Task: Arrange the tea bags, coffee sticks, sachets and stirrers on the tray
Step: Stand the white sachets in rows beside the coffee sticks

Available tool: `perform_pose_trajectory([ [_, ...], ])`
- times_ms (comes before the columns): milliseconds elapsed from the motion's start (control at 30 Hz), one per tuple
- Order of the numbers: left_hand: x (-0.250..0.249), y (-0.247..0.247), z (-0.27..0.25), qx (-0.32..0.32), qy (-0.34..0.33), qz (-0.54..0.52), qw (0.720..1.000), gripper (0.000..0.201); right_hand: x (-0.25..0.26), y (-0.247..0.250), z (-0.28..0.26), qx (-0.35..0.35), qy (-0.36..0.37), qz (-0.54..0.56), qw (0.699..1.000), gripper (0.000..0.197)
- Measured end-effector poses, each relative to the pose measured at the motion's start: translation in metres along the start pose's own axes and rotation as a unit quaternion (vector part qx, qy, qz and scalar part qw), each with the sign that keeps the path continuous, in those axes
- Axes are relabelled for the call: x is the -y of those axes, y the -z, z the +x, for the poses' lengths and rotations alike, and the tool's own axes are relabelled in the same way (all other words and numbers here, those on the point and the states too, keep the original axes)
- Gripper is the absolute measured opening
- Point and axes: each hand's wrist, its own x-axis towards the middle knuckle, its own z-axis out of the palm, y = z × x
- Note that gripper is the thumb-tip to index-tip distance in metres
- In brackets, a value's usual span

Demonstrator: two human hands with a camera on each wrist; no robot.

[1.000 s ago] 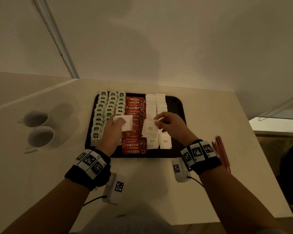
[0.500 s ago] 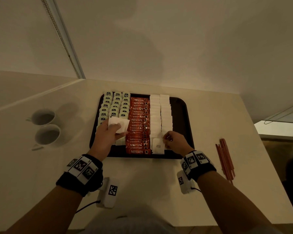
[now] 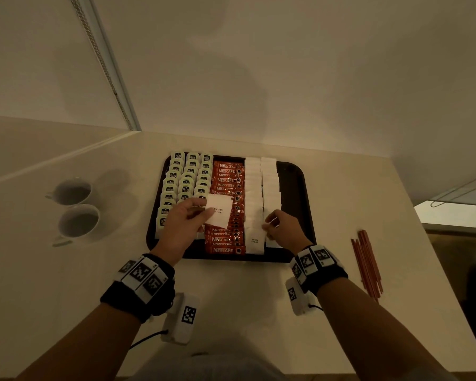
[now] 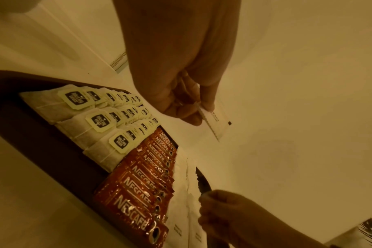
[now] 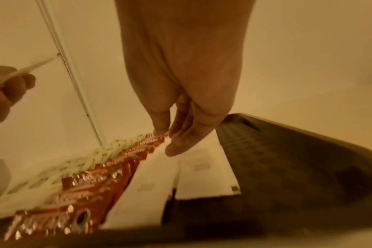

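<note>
Here left hand (image 3: 182, 226) pinches sugar sachet (image 3: 218, 213); right hand (image 3: 282, 229) loose; cups (image 3: 76, 209) leftward.

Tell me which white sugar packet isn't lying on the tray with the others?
The sugar packet pinched in the left hand. It is held up above the red coffee sticks, while all the other white packets lie in two rows on the tray.
</note>
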Motion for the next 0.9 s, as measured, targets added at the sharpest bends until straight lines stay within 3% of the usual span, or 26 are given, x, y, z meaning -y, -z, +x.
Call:
perform_pose_trajectory([
  [67,-0.005,-0.005,-0.001,0.01,-0.013,-0.017,1.0,0.015,0.017,0.006,-0.006,-0.005,0.04,0.04,0.998,0.018],
  [200,-0.012,-0.015,0.0,0.014,-0.036,0.002,0.999,0.014,0.067,0.017,-0.029,0.082,0.15,0.151,0.974,0.027],
  [333,-0.018,-0.025,-0.002,0.052,-0.059,0.013,0.997,0.02,0.094,0.021,-0.032,0.043,0.211,0.168,0.962,0.023],
  [533,-0.019,-0.028,-0.004,0.088,-0.07,-0.004,0.994,0.026,0.104,0.029,-0.03,0.029,0.222,0.153,0.962,0.021],
  [700,-0.018,-0.03,-0.005,0.077,-0.08,-0.023,0.994,0.016,0.104,0.033,-0.034,0.037,0.215,0.19,0.957,0.018],
  [800,-0.012,-0.024,-0.002,0.005,-0.065,-0.056,0.996,0.009,0.101,0.043,-0.034,0.091,0.201,0.136,0.966,0.015],
  [900,-0.014,-0.017,0.009,-0.001,-0.065,-0.052,0.997,0.012,0.098,0.042,-0.036,0.177,0.163,0.056,0.969,0.024],
])
